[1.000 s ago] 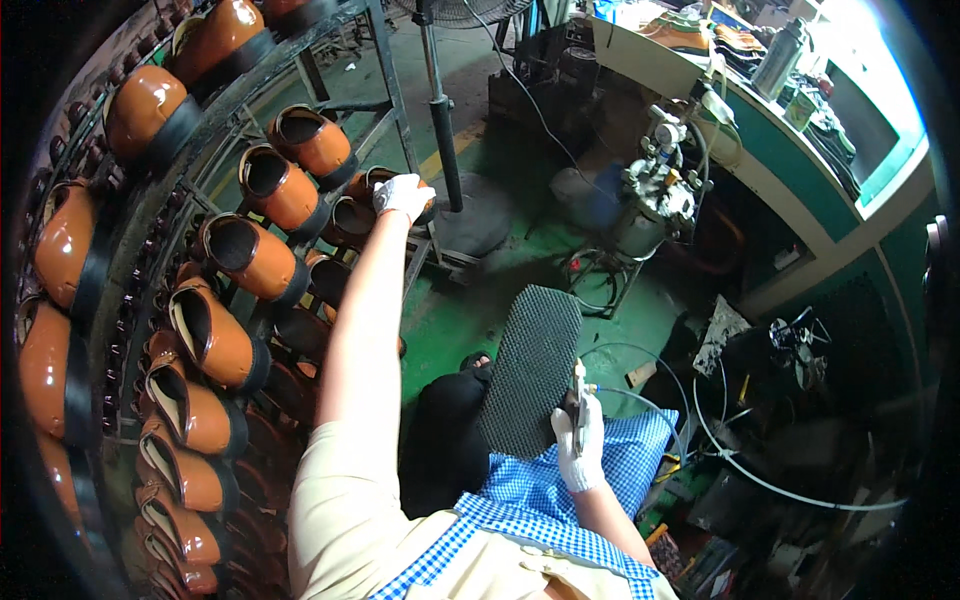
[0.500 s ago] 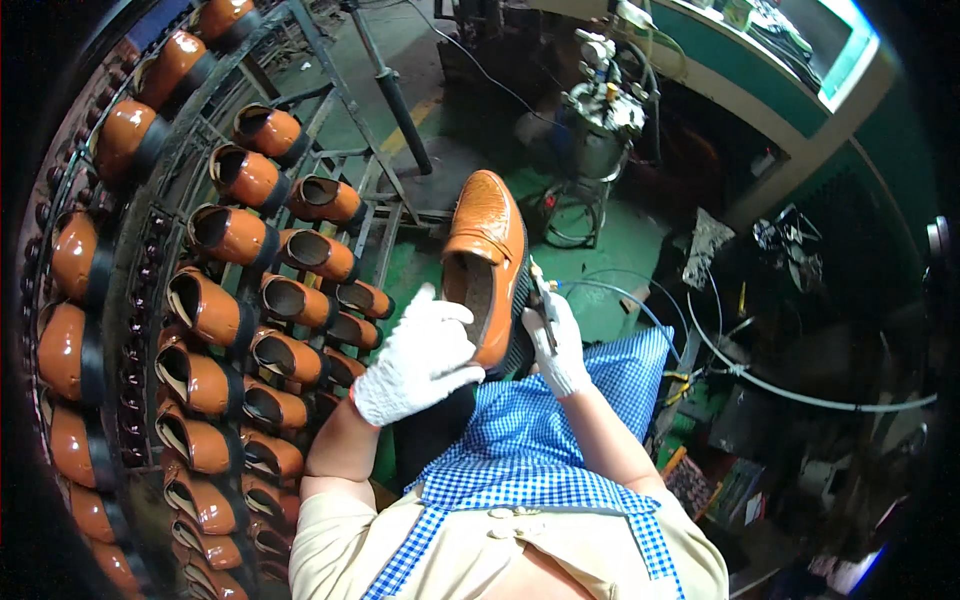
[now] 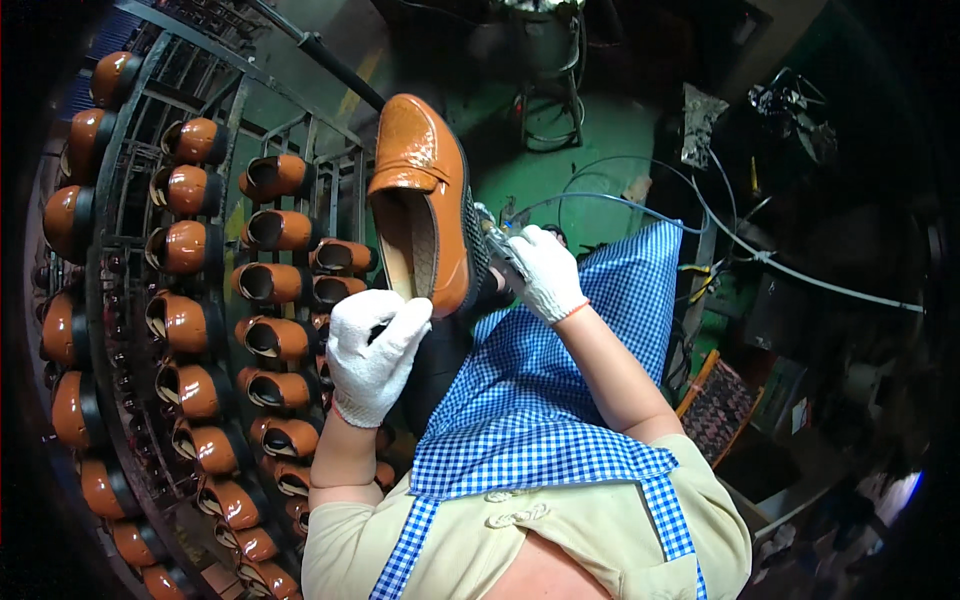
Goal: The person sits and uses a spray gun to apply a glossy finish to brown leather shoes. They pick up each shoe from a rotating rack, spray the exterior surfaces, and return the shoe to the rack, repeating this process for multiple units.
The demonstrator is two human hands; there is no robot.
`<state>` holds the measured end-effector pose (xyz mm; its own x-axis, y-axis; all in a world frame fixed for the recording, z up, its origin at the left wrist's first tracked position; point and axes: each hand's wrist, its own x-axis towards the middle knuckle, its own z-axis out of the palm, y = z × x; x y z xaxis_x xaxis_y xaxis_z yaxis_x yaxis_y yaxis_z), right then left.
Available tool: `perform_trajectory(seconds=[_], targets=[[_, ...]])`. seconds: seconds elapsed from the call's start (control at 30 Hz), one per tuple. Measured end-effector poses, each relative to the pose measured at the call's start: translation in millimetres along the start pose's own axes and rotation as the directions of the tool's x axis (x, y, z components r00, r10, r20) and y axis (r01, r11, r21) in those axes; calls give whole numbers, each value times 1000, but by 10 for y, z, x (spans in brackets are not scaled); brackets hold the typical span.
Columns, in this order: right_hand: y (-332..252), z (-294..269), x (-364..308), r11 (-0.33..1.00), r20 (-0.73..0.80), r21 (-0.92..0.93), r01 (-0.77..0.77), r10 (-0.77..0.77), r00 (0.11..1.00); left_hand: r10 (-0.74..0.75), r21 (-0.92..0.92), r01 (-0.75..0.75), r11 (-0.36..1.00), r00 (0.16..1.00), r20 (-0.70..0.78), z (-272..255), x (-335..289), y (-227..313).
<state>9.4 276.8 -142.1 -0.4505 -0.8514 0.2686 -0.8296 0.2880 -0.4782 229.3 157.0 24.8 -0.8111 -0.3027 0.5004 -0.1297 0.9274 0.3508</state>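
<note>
A glossy brown loafer (image 3: pixel 450 215) with a dark ridged sole is held up in front of me, its toe pointing away. My left hand (image 3: pixel 370 355), in a white knit glove, pinches the rear rim of the shoe's opening between thumb and fingers. In my right hand (image 3: pixel 548 275), also gloved, is a metal spray gun (image 3: pixel 497 243) with a hose running from it. The gun's front end is close to the right side of the sole; I cannot tell whether it touches. My fingers hide part of its handle.
To the left, metal racks (image 3: pixel 95 270) carry several rows of similar brown shoes (image 3: pixel 185 320). A pale hose (image 3: pixel 830 280) curves across the right side. Beyond the shoe stands a metal-legged stand (image 3: pixel 550 140) on the green floor (image 3: pixel 500 165). A blue checked apron (image 3: pixel 570 370) covers my lap.
The loafer has moved left and away from me, and the view has shifted. My left hand's fingers have closed into a pinch at the heel. My right hand has moved up with the spray gun.
</note>
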Motion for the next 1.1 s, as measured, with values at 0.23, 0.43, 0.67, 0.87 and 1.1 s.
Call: perform_trajectory(seconds=[0.23, 0.43, 0.67, 0.87, 1.1], targets=[[-123, -441, -284, 942, -123, 333, 40, 2, 992, 29, 29, -30, 999, 999, 16, -69, -32, -31], [-327, -950, -351, 843, -80, 537, 34, 11, 997, 14, 46, -14, 999, 1000, 16, -64, -4, -37], [-360, -931, -227, 811, -140, 576, 108, -33, 990, 44, 84, -47, 995, 998, 42, -81, 34, -34], [-370, -922, -175, 789, -141, 603, 120, -43, 989, 55, 63, -58, 996, 998, 41, -85, 51, -23], [-407, -948, -196, 832, -51, 553, 48, -24, 998, 169, 70, -178, 982, 979, 116, -130, 207, -98]])
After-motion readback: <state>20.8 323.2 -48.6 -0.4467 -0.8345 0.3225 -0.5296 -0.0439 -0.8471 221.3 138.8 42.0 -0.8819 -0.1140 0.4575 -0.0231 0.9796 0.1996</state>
